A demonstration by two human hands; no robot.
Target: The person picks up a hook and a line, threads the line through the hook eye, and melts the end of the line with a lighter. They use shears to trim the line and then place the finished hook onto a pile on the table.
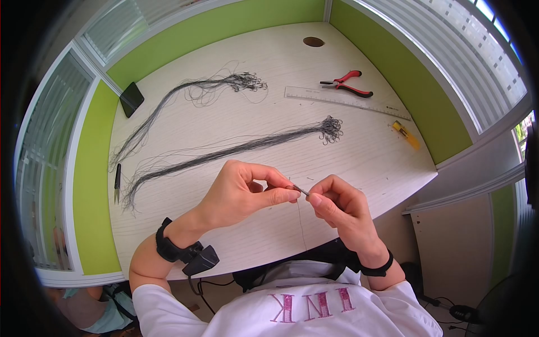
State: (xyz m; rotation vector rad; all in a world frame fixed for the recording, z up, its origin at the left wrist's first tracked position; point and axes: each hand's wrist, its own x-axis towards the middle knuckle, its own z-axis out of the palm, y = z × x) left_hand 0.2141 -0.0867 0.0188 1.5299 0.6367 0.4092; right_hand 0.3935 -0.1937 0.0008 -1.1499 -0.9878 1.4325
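Note:
Near the table's front edge, my left hand (244, 191) pinches a small dark piece between thumb and forefinger. My right hand (342, 210) grips the other end of this thin dark piece (301, 190), just to the right. A fine dark thread (301, 222) hangs down from the fingertips. What the piece is exactly is too small to tell. Beyond my hands lies a long bundle of dark threads (224, 153) with curled hook-like ends (331, 130) at its right. Farther back is a second, looser bundle (179, 89) with similar ends (247, 82).
Red-and-black pliers (348, 84), a clear ruler (345, 103) and a yellow cutter (406, 135) lie at the right. Small black scissors (117, 182) rest by the left edge, below a black object (132, 100). Green partitions (224, 27) border the table (269, 50). A person (92, 309) shows at lower left.

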